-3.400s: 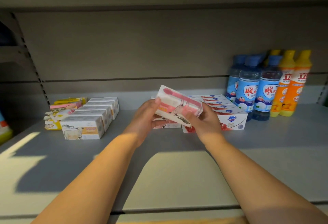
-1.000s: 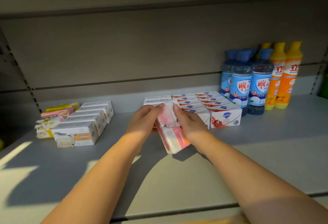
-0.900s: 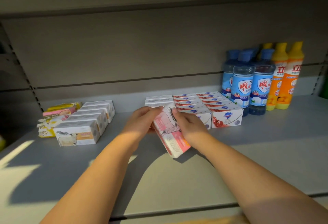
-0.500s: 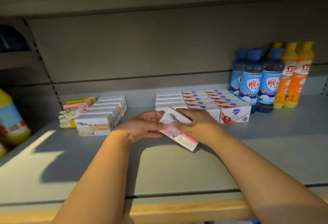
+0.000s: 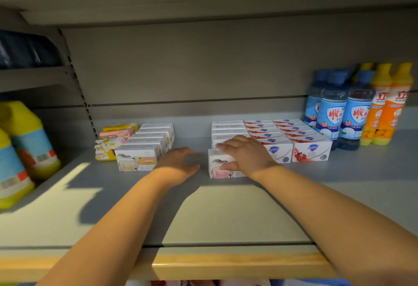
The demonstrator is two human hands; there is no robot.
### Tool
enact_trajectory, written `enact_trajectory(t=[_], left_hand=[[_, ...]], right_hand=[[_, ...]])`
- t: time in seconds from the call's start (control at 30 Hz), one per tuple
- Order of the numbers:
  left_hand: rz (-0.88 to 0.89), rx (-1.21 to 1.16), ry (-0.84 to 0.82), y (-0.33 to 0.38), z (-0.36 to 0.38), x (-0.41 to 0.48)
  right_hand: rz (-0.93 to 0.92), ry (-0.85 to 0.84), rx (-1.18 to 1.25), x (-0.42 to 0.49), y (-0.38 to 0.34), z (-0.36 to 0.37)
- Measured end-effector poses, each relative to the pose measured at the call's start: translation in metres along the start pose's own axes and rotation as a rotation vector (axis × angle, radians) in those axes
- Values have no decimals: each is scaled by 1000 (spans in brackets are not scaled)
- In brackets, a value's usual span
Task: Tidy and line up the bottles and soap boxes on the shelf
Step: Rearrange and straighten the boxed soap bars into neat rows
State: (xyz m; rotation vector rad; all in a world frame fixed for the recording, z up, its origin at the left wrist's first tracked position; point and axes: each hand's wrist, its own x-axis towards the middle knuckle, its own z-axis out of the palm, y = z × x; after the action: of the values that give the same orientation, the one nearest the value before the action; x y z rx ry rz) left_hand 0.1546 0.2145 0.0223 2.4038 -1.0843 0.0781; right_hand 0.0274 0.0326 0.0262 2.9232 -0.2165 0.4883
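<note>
A white soap box with a pink picture (image 5: 217, 168) stands on the grey shelf (image 5: 226, 213), at the front of a column of like white boxes (image 5: 227, 129). My right hand (image 5: 247, 155) lies over it, fingers across its top and thumb on its front face, gripping it. Left of the box, my left hand (image 5: 178, 163) hovers low over the shelf, fingers relaxed and holding nothing. Two rows of red-and-white soap boxes (image 5: 287, 138) sit just right of the column. Blue bottles (image 5: 334, 116) and orange bottles (image 5: 389, 109) stand at the far right.
A row of white soap boxes with a beige picture (image 5: 144, 150) sits to the left, with yellow and pink packets (image 5: 113, 138) beside it. Large yellow bottles (image 5: 24, 141) stand on the neighbouring shelf at far left. A wooden strip (image 5: 226, 263) runs along the shelf front.
The pink-picture box went from tilted in both hands to standing on the shelf at the front of its column. My left hand let go and moved left.
</note>
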Motion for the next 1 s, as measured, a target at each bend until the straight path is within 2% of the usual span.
enact_trajectory(t=[0.07, 0.17, 0.27, 0.43, 0.67, 0.73, 0.8, 0.87, 0.93, 1.0], left_hand=[[27, 32, 54, -6, 13, -6], [6, -74, 8, -15, 22, -10], [-21, -161, 43, -19, 23, -9], [2, -135, 30, -22, 28, -5], [-10, -215, 77, -23, 28, -4], [-42, -220, 124, -24, 25, -5], [-65, -214, 213, -25, 22, -6], [-95, -188, 324, -25, 18, -6], [-145, -185, 429, -29, 11, -3], [-204, -215, 535, -37, 4, -1]], right_hand=[[21, -2, -26, 6, 6, 3], [63, -62, -73, 16, 14, 5], [111, -103, -92, 21, 18, 7], [138, -121, -92, 27, 22, 11], [181, -107, -74, 30, 22, 15], [188, -98, -142, 27, 18, 14], [175, -20, -177, 21, 12, 12], [110, 135, -83, 12, -2, 11], [29, 239, 136, 4, -22, 13], [6, 163, 327, -3, -44, 19]])
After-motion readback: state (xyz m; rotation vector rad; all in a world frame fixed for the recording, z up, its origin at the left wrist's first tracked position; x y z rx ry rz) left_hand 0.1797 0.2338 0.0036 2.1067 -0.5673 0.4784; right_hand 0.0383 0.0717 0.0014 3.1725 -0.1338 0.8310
